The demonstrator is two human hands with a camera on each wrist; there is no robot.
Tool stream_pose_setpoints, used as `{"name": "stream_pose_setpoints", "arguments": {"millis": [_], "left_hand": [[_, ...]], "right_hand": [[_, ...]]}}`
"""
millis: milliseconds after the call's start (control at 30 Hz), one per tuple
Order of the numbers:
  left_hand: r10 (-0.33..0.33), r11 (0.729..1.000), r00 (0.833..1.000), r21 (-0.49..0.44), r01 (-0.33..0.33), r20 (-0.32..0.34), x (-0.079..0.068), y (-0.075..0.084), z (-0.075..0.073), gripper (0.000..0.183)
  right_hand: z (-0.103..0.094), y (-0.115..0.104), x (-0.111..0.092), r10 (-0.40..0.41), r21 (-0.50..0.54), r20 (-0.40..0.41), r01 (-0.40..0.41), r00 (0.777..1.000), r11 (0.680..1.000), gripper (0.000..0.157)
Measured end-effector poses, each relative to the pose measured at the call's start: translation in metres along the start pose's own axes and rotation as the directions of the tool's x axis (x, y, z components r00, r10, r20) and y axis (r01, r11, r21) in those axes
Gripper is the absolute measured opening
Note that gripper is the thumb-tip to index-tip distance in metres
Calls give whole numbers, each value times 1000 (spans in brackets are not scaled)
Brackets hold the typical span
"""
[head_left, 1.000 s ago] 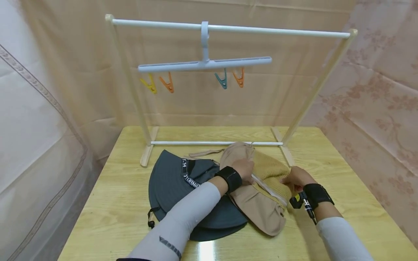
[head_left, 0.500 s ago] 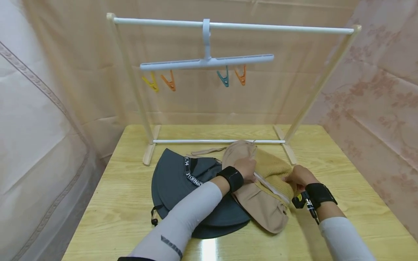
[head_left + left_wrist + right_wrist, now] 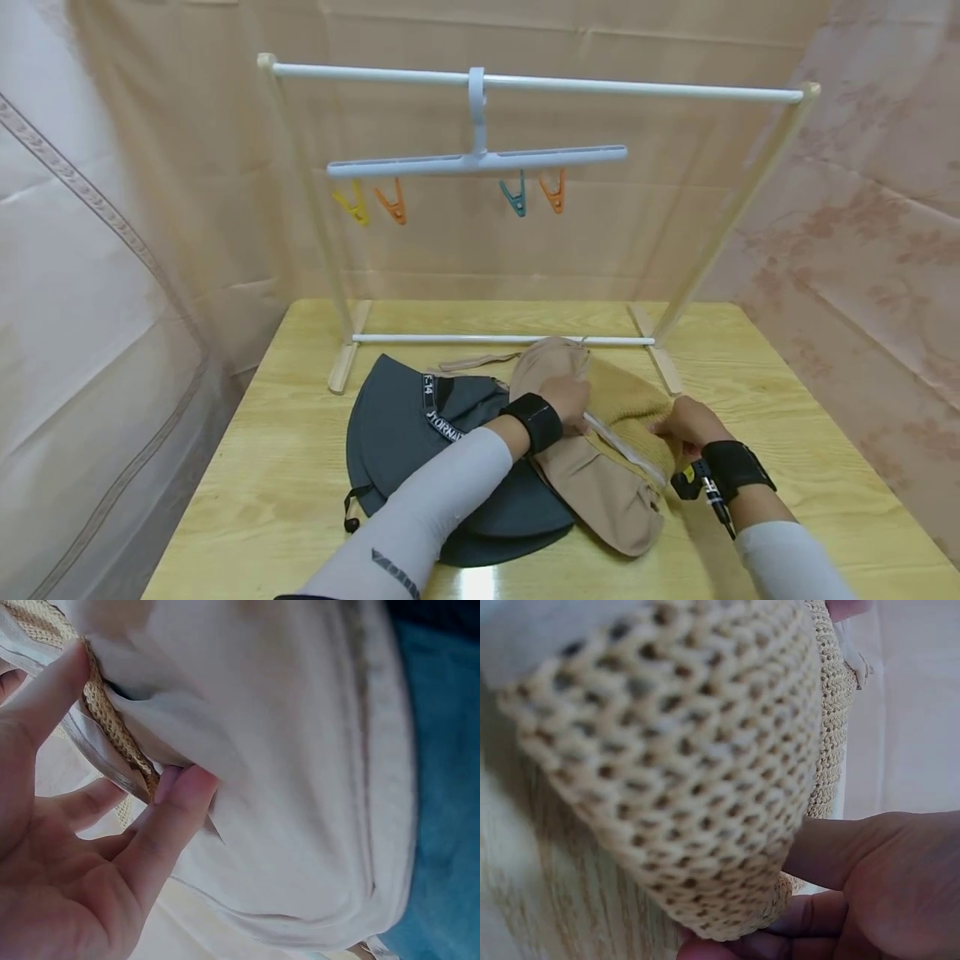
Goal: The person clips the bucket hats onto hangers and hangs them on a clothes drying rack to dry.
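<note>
A sun hat with a tan cloth brim and a yellowish woven crown lies on the table, partly over a dark grey-blue hat with a lettered black band. My left hand pinches the tan cloth where it meets the woven part; the left wrist view shows a finger and thumb gathering a fold of cloth. At the crown's right end, my right hand grips the woven edge. In the right wrist view the weave hides part of those fingers.
Behind the hats stands a rack with a white top bar. A pale blue hanger hangs from it with a yellow clip, two orange clips and a teal clip. The wooden tabletop spreads around; curtains surround it.
The head view has shifted slightly, so the rack and hats sit a little lower in it. Both hands keep their hold on the tan hat with almost no movement.
</note>
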State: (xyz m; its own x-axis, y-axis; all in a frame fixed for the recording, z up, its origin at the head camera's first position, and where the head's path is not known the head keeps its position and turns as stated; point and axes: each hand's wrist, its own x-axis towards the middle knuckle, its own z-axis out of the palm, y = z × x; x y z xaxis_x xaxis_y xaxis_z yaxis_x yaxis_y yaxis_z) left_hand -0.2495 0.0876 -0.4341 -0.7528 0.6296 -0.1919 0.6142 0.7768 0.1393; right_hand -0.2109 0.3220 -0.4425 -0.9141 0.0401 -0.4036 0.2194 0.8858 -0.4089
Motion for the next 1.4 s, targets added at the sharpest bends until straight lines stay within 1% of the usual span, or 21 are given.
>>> {"name": "stream_pose_setpoints", "arguments": {"millis": [133, 233, 333, 500, 767, 900, 1033, 1200, 1300, 1400], "left_hand": [[-27, 1000, 1000, -1, 27, 8, 1, -2, 3, 47], [-39, 999, 999, 2, 39, 13, 2, -2, 4, 51], [-40, 999, 999, -7, 40, 23, 2, -1, 2, 56], [-45, 999, 999, -17, 45, 29, 2, 1, -6, 57], [-38, 999, 999, -17, 38, 29, 3, -3, -1, 53], [-26, 999, 999, -35, 27, 25, 3, -3, 1, 54], [-13, 999, 1000, -43, 13, 19, 2, -4, 2, 54], [-33, 998, 999, -55, 34, 26, 1, -4, 4, 50], [-42, 997, 999, -65, 43, 23, 1, -3, 4, 50], [-36, 997, 999, -73, 37, 20, 2, -2, 1, 50]], "right_hand": [[3, -2, 3, -15, -19, -4, 15, 1000, 1000, 38], [1, -3, 3, -23, -23, -1, 23, 1000, 999, 37], [-2, -3, 1, -19, -17, 9, 20, 1000, 1000, 36], [-4, -2, -1, -24, 12, 3, 24, 1000, 1000, 34], [-1, -3, 1, -9, 10, 30, 9, 1000, 1000, 36], [-1, -2, 2, -18, 21, 17, 17, 1000, 1000, 34], [0, -2, 2, -27, -7, 15, 27, 1000, 1000, 35], [3, -5, 0, -17, -20, 34, 18, 999, 1000, 37], [3, -7, -1, -21, -53, 24, 22, 999, 998, 39], [1, -9, -2, -24, -96, 15, 26, 1000, 995, 42]]}}
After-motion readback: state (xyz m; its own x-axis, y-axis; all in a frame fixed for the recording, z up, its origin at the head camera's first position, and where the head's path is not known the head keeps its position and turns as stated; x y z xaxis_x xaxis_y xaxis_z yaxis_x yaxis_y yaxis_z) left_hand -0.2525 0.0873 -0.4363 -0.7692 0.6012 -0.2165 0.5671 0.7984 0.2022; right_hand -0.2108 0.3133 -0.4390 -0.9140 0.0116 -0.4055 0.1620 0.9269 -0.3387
